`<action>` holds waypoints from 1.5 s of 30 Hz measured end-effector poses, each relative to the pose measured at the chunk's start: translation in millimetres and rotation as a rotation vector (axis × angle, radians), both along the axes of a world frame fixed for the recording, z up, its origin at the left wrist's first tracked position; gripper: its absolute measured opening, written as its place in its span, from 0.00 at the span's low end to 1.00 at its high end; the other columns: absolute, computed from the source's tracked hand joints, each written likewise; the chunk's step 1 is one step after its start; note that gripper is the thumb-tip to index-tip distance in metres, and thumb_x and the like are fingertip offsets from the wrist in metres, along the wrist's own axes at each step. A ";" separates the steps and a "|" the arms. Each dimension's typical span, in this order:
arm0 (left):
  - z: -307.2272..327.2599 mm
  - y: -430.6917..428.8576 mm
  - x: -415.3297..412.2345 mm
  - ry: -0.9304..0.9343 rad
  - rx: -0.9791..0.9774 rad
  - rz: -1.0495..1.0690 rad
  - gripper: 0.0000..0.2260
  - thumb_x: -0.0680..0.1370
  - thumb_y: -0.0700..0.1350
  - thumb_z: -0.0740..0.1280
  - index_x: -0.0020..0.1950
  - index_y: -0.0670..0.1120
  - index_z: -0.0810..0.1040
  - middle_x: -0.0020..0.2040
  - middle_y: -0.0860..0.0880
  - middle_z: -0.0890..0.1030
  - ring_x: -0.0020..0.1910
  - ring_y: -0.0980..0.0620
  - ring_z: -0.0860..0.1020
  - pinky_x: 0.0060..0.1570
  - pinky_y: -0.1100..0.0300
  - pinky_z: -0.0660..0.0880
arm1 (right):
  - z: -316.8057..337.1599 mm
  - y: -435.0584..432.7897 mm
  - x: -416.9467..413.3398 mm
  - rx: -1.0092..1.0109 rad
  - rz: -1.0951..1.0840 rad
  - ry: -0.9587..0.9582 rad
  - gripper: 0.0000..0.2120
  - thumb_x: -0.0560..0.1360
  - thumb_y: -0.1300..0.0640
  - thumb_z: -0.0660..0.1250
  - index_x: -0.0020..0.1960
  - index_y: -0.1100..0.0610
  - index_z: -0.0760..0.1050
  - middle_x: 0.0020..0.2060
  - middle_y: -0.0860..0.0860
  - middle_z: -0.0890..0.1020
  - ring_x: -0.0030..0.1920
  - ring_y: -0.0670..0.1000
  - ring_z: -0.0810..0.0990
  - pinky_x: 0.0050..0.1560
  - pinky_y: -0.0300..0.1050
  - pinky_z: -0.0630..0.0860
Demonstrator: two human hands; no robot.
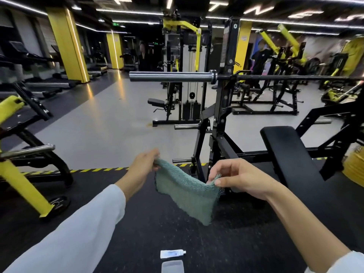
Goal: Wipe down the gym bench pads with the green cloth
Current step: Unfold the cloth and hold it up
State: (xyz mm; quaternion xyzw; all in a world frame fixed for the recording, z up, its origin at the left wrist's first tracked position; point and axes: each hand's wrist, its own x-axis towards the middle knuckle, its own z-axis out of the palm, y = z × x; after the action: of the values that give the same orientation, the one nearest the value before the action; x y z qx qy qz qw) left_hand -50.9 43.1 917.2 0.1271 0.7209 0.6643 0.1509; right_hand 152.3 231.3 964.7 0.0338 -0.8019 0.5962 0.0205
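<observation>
Green cloth (pixel 187 196) hangs spread in the air between both hands, above the black floor mat (pixel 151 231) and apart from the bench pad (pixel 289 154) ahead to the right. The left hand (pixel 141 168) pinches one upper corner and the right hand (pixel 238 179) pinches the other. Fold the cloth flat before contact, then wipe the pad in overlapping lengthwise strokes, covering its edges as well.

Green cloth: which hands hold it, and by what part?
The left hand pinches one top corner of the green cloth, the right hand the other.
</observation>
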 end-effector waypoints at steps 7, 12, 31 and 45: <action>24.3 11.4 23.5 0.113 -0.002 -0.245 0.22 0.61 0.26 0.72 0.46 0.46 0.71 0.43 0.48 0.75 0.40 0.53 0.74 0.35 0.65 0.74 | 14.8 -8.8 -16.9 0.135 0.151 0.067 0.08 0.74 0.71 0.67 0.47 0.60 0.79 0.42 0.48 0.84 0.45 0.44 0.81 0.50 0.35 0.73; 33.9 8.6 28.8 0.235 -0.044 -0.479 0.23 0.68 0.23 0.67 0.54 0.46 0.71 0.52 0.48 0.79 0.44 0.52 0.79 0.40 0.62 0.77 | 20.7 -16.4 -37.0 0.289 0.043 0.209 0.06 0.74 0.69 0.68 0.46 0.60 0.81 0.44 0.51 0.85 0.49 0.48 0.83 0.53 0.40 0.76; 21.8 8.1 18.5 0.271 -0.062 -0.582 0.24 0.69 0.23 0.64 0.53 0.48 0.64 0.52 0.44 0.76 0.41 0.49 0.79 0.34 0.62 0.69 | 11.1 -38.1 -83.0 0.543 -0.309 -0.029 0.17 0.69 0.59 0.76 0.54 0.49 0.75 0.46 0.50 0.82 0.42 0.47 0.79 0.49 0.45 0.77; 4.1 -0.2 11.5 0.504 -0.331 -0.483 0.22 0.69 0.28 0.67 0.50 0.52 0.66 0.49 0.48 0.75 0.37 0.51 0.76 0.36 0.59 0.71 | -11.5 -38.8 -95.3 0.534 -0.346 0.014 0.07 0.70 0.56 0.75 0.39 0.49 0.77 0.40 0.53 0.83 0.40 0.50 0.80 0.48 0.49 0.77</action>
State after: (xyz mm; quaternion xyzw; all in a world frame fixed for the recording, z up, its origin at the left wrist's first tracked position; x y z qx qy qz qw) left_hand -39.3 42.9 921.3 0.4266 0.7820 0.4323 0.1398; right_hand 56.9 192.5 953.1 -0.0950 -0.9237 0.3520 0.1176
